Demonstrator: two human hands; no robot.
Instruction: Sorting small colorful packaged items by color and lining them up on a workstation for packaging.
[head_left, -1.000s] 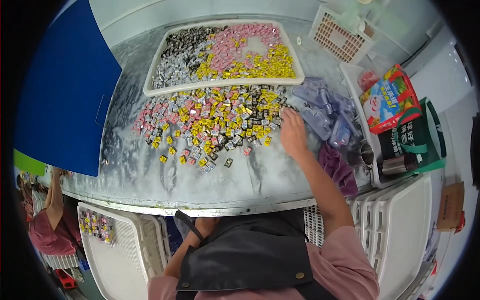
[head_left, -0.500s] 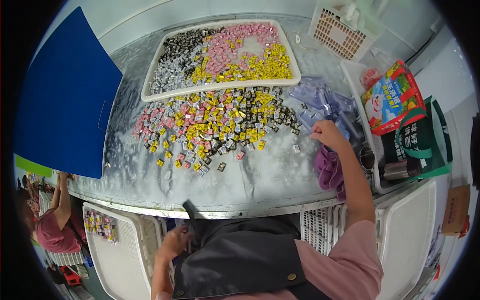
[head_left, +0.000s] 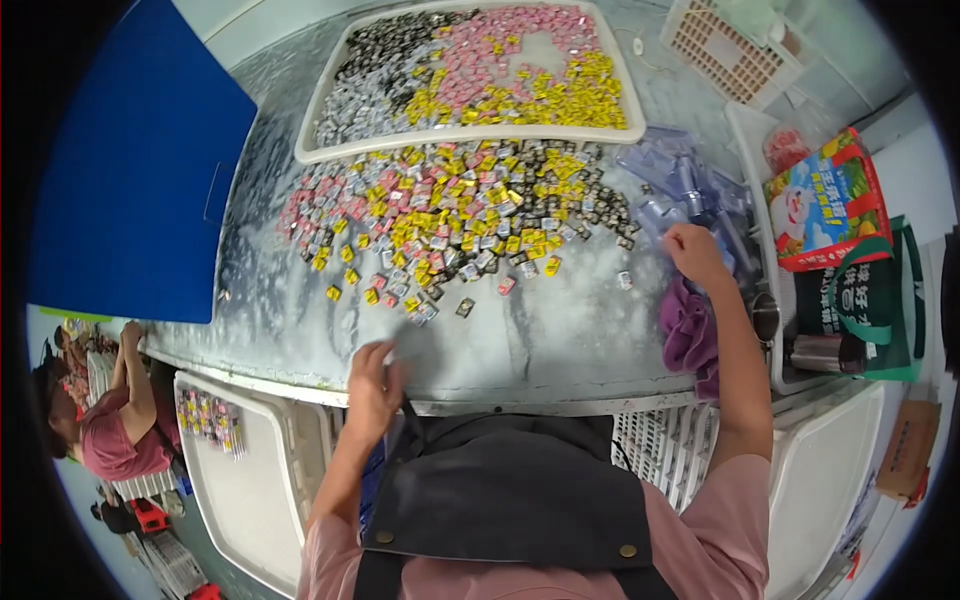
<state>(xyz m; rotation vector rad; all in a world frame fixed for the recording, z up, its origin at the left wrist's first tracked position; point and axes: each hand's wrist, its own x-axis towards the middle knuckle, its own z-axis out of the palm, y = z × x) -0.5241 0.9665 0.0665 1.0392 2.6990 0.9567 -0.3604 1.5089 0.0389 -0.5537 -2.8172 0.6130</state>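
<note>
My left hand (head_left: 374,388) is over the table's near edge, fingers bent and smeared by motion; a small pale spot shows at the fingertips, too blurred to name. Close to a pile of clear bluish plastic cases (head_left: 690,185), my right hand (head_left: 698,254) has its fingers curled together, and what they hold, if anything, is hidden. Small wrapped pieces (head_left: 450,210) in yellow, pink, black and silver lie loose across the table. Behind them a white tray (head_left: 470,137) holds more such pieces, grouped roughly by colour. A purple cloth (head_left: 688,325) lies below my right hand.
A large blue panel (head_left: 140,170) stands at the left. To the right, a white bin (head_left: 750,165) holds a colourful package (head_left: 828,205), a green-and-black bag (head_left: 850,290) and a metal cup (head_left: 765,318). White trays (head_left: 240,490) stand below the table. Another person (head_left: 125,435) works at far left.
My left hand has risen from beside the apron to the table's near edge. My right hand stays by the plastic cases. The whole view has shifted, with the table higher in it.
</note>
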